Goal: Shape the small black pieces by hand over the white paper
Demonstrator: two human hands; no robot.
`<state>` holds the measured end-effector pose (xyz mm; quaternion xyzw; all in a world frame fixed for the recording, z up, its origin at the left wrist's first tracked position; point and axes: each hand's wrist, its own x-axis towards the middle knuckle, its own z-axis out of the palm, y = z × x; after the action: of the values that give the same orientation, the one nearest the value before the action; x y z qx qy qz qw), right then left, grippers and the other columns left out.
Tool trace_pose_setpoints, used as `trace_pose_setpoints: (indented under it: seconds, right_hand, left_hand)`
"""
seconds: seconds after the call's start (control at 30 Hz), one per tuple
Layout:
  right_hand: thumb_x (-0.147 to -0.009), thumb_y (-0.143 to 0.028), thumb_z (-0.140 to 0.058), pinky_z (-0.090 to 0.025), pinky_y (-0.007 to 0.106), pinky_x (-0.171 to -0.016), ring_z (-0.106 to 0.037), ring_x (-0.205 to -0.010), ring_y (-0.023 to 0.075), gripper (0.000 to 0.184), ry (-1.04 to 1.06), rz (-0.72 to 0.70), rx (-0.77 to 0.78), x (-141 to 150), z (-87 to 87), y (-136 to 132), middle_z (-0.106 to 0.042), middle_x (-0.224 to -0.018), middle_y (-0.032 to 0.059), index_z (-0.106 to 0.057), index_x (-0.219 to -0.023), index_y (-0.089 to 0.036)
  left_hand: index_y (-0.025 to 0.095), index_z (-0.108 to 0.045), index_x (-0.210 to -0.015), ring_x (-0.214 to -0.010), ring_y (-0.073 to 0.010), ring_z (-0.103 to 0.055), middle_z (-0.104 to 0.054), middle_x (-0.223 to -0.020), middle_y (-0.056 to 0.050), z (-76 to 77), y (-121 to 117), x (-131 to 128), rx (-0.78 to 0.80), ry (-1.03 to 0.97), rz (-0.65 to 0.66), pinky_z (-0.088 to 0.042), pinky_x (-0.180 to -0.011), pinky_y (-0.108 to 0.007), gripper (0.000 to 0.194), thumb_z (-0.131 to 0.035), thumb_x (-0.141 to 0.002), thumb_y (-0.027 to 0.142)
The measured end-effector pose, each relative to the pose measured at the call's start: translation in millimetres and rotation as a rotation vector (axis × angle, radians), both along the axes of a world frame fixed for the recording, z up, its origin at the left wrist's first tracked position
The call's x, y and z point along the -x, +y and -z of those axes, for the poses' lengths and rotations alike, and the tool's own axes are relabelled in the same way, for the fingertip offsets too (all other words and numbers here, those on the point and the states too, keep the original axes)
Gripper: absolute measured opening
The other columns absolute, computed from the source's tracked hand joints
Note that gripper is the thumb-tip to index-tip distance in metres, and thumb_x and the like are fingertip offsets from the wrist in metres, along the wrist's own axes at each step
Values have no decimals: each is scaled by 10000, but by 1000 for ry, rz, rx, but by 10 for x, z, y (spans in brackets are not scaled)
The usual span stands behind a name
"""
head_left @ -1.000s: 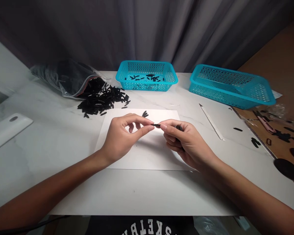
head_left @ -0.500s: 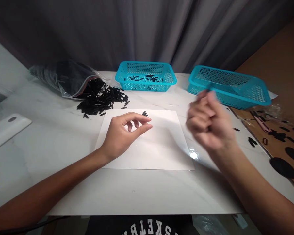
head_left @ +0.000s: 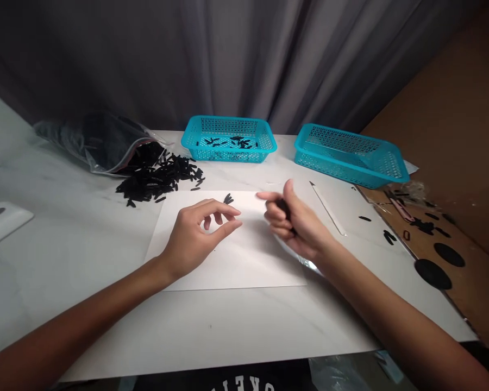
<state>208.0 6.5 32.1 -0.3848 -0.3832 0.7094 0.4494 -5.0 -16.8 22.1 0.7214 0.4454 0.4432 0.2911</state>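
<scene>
My left hand (head_left: 195, 233) hovers over the white sheet of paper (head_left: 228, 269), thumb and fingertips apart with nothing between them. A few narrow black pieces (head_left: 228, 199) lie on the sheet just beyond its fingers. My right hand (head_left: 293, 220) is above the sheet's right side, thumb raised and index finger stretched out. Its other fingers are curled around black pieces (head_left: 283, 207), mostly hidden in the palm. Many similar slim, pointed black pieces spill in a pile (head_left: 155, 176) from a clear zip bag (head_left: 101, 144) at the left.
One blue basket (head_left: 228, 156) at the back holds several black pieces. Another blue basket (head_left: 350, 168) stands to its right. A white pencil-like stick (head_left: 328, 209), loose black pieces (head_left: 389, 237), black ovals (head_left: 432, 273) and a pink cutter (head_left: 402, 210) lie at the right. A white object (head_left: 8, 222) is at the left.
Both hands held one black piece between them. My right hand carried it to the right basket, then came back without it at the fingertips. My left hand stayed over the sheet; the view shifted slightly.
</scene>
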Motion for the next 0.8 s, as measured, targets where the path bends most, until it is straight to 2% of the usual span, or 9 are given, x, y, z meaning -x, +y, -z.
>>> trace_pose_setpoints:
  seconds: [0.07, 0.13, 0.23, 0.33, 0.43, 0.53, 0.63, 0.8]
  right_hand:
    - [-856, -686, -580, -70, 223, -413, -133, -471, 59, 551, -40, -164, 74, 122, 50, -106, -316, -594, -71, -693, -854, -146]
    - [-886, -687, -528, -76, 223, -418, -143, -469, 58, 579, -67, -278, 94, 184, 76, -185, -330, -582, -66, -655, -756, -137]
    - [-894, -691, -504, -95, 223, -424, -159, -473, 60, 599, -81, -385, 100, 206, 90, -247, -321, -558, -67, -550, -642, -150]
    - [-890, -693, -507, -107, 222, -426, -162, -473, 63, 584, -95, -437, 109, 209, 84, -269, -317, -547, -71, -516, -645, -164]
    - [-904, -661, -523, -106, 213, -425, -162, -479, 61, 544, -90, -433, 130, 210, 63, -263, -352, -569, -65, -558, -698, -159]
    - [-929, -575, -562, -109, 203, -419, -153, -487, 61, 441, -78, -386, 163, 194, 50, -234, -374, -581, -65, -620, -795, -158]
    - [-911, -477, -644, -114, 204, -408, -152, -477, 52, 355, -80, -322, 161, 165, 59, -195, -388, -579, -66, -618, -763, -156]
    - [-870, -410, -724, -118, 210, -417, -185, -482, 40, 264, -123, -207, 66, 121, 65, -167, -371, -602, -66, -706, -868, -146]
  left_hand:
    - [241, -731, -992, -747, -149, -605, -738, -927, -30, 1, -25, -10, -75, 27, 36, -433, -600, -279, 137, -728, -860, 276]
    - [234, -724, -1051, -808, -158, -612, -722, -923, -38, 14, -43, -18, -179, 75, 89, -457, -643, -278, 176, -710, -876, 241]
    - [208, -723, -1063, -807, -165, -575, -660, -848, -42, 53, -54, -22, -344, 207, 133, -482, -700, -294, 172, -671, -899, 206]
    - [188, -731, -976, -756, -164, -525, -617, -812, -41, 88, -51, -15, -439, 301, 165, -462, -654, -287, 108, -650, -903, 185]
    - [175, -723, -894, -752, -164, -542, -636, -812, -43, 83, -37, -1, -437, 263, 159, -463, -656, -286, 55, -669, -888, 174]
    - [185, -729, -922, -787, -163, -580, -650, -812, -36, 39, -12, 15, -366, 186, 113, -481, -695, -284, 62, -697, -870, 174]
    - [199, -739, -913, -805, -153, -602, -658, -819, -22, -9, 17, 29, -310, 138, 45, -484, -709, -276, 76, -745, -837, 190]
    - [175, -743, -883, -784, -139, -612, -670, -806, -20, -46, 39, 55, -397, 130, 0, -479, -690, -266, 89, -775, -802, 154]
